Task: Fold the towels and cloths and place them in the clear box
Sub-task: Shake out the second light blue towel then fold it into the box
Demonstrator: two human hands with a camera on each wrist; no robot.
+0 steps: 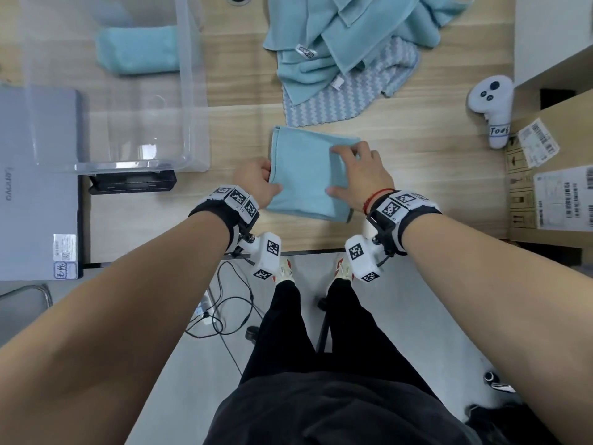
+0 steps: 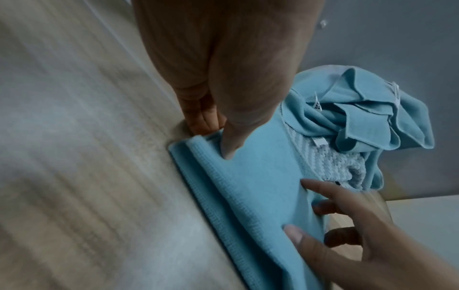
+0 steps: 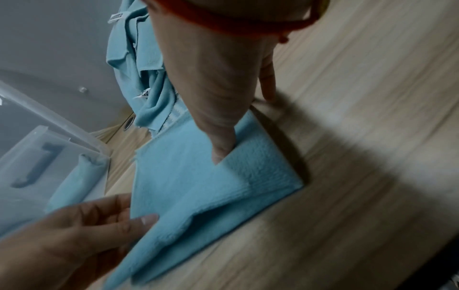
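Note:
A folded light blue towel (image 1: 305, 181) lies flat on the wooden table near its front edge. My left hand (image 1: 266, 178) pinches its left edge, thumb on top and fingers (image 2: 203, 117) tucked at the fold. My right hand (image 1: 349, 168) holds the right side, with the thumb (image 3: 221, 151) pressing on top and fingers curled at the edge. The clear box (image 1: 192, 91) stands to the left with one folded blue towel (image 1: 138, 49) inside. A heap of unfolded blue towels (image 1: 346, 36) lies behind, over a striped cloth (image 1: 346, 97).
A grey laptop (image 1: 35, 175) lies at the far left, with a black device (image 1: 131, 183) just in front of the box. A white controller (image 1: 492, 107) and cardboard boxes (image 1: 552, 175) stand at the right. The table's front edge (image 1: 305, 252) is close to my wrists.

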